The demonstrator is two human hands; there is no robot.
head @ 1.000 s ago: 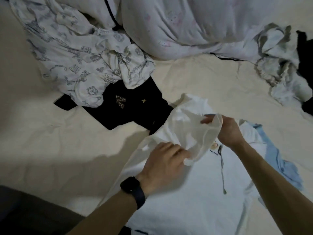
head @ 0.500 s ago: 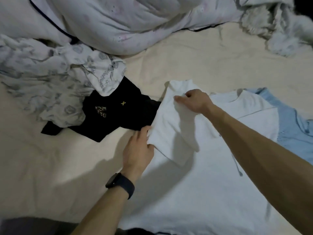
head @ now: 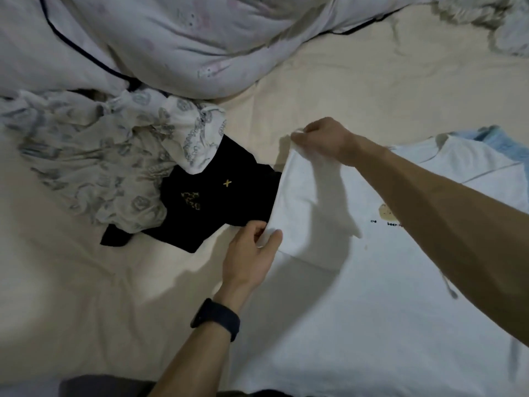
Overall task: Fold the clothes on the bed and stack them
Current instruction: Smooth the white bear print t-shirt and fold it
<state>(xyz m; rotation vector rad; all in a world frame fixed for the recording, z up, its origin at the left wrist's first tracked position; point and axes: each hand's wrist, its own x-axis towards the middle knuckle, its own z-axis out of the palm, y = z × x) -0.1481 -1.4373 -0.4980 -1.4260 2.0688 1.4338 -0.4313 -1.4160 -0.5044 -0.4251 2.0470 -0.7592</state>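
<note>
Head view: sleeve fold on white T-shirt (head: 343, 316).
Left hand (head: 252, 247) and right hand (head: 323, 138) pinch the folded edge (head: 282, 196); hold it taut, lay the crease straight.

The white T-shirt (head: 357, 310) lies spread out front up, with a small tan print and a line of dark lettering on its chest. One sleeve side is folded in over the body. The right hand (head: 320, 138) pinches the far corner of that fold and the left hand (head: 252, 253) pinches the near corner. Touching that folded edge, a black shirt (head: 217, 202) with gold marks lies flat. It sits partly under a crumpled pale garment with grey patterns (head: 94, 167), which lies farther from the white T-shirt. A light blue garment (head: 498, 141) peeks out from under the white T-shirt's opposite, far shoulder.
</note>
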